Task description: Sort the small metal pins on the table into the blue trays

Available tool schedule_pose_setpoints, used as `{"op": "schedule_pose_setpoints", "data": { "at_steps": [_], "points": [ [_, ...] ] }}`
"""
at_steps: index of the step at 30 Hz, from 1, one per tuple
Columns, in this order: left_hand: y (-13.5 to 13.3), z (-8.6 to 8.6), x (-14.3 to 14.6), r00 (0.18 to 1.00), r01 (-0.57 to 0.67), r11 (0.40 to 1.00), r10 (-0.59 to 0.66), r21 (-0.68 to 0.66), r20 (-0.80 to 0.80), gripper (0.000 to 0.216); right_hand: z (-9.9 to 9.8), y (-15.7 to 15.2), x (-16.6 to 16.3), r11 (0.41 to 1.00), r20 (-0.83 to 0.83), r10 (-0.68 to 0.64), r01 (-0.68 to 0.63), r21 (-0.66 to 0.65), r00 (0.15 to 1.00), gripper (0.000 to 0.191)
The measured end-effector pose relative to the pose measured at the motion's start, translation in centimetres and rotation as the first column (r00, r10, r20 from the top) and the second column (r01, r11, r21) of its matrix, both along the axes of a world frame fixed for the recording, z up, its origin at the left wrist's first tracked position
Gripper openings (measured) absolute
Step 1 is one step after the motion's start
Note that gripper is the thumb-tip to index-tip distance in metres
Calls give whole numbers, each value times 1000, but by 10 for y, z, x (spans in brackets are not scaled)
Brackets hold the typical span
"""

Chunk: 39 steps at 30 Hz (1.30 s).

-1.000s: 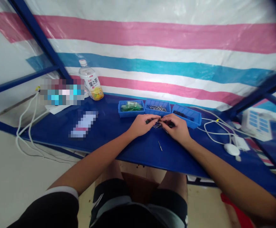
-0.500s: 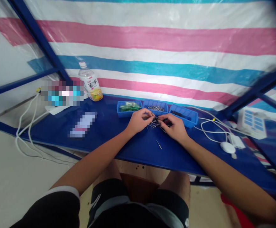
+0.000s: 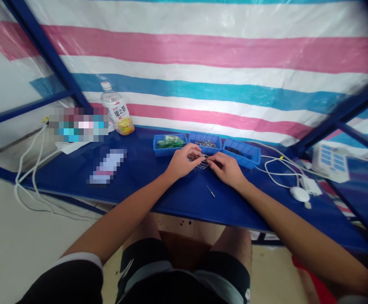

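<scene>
In the head view, my left hand [image 3: 184, 161] is closed in a pinch over the middle of the blue table, thumb and forefinger together. My right hand [image 3: 225, 168] pinches too, its fingertips almost meeting those of the left. Whatever lies between the fingertips is too small to name. Just below and between both hands is a loose pile of thin metal pins [image 3: 203, 164], partly covered by the fingers. One slim metal pin [image 3: 210, 191] with a thicker end lies apart, nearer the table's front edge.
Behind the hands stand three blue bins: one with green packets [image 3: 171, 142], one with metal pieces [image 3: 205, 144], one with dark pieces [image 3: 234, 150]. A bottle [image 3: 119, 112] and a blurred-out flat item [image 3: 108, 166] are left; white cables [image 3: 279, 185] and a power strip [image 3: 331, 162] right.
My right hand has moved slightly left, closing the gap to my left hand, and its fingertips are drawn tighter together. The whole view has shifted a little.
</scene>
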<state>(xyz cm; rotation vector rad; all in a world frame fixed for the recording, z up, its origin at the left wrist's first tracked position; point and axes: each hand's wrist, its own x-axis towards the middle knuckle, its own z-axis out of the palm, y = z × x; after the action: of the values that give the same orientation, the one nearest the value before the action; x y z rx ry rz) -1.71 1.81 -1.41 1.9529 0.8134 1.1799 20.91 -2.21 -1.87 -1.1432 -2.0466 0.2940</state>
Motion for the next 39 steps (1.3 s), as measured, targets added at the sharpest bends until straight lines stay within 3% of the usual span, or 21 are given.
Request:
{"op": "schedule_pose_setpoints", "data": {
  "at_steps": [3, 6, 10, 12, 14, 16, 20, 24, 29, 36, 39],
  "points": [
    [0, 1, 1, 1000, -11, 1000, 11, -15, 15, 45, -1, 0, -1, 999, -25, -16, 16, -32, 1000, 25],
    [2, 0, 0, 1000, -25, 1000, 25, 8, 16, 59, 0, 5, -1, 993, -159, -73, 57, -103, 985, 29],
    [6, 0, -3, 997, -80, 996, 80, 28, 9, 52, 2, 15, 3, 956, -290, -234, 165, -245, 928, 42],
    [7, 0, -4, 995, -101, 994, 101, 32, 10, 48, 5, 15, 5, 941, -228, -272, 208, -268, 935, 48],
    [8, -1, -5, 994, -112, 993, 112, 39, 9, 46, 10, 10, 7, 961, -130, -237, 213, -175, 963, 47],
    [8, -2, -6, 993, -116, 992, 116, 49, 3, 45, 14, 2, 8, 989, 14, -135, 136, -64, 991, 37],
    [7, -5, -7, 993, -111, 992, 113, 55, -33, 42, 15, -6, 14, 996, 246, -33, 11, 92, 969, 24],
    [5, -6, -7, 992, -80, 994, 87, 76, -86, 37, 4, 1, 21, 990, 353, 58, -98, 99, 934, 23],
    [3, -5, -3, 986, -61, 992, 77, 107, -150, 28, -3, 7, 18, 992, 387, 37, -80, 95, 921, 24],
    [3, -5, 0, 980, -39, 992, 61, 120, -187, 25, 1, 7, 11, 984, 547, -98, -3, 180, 831, 19],
    [3, -4, -1, 979, -37, 991, 61, 125, -197, 23, 2, 9, 10, 979, 539, -125, 16, 201, 833, 19]
  ]
}}
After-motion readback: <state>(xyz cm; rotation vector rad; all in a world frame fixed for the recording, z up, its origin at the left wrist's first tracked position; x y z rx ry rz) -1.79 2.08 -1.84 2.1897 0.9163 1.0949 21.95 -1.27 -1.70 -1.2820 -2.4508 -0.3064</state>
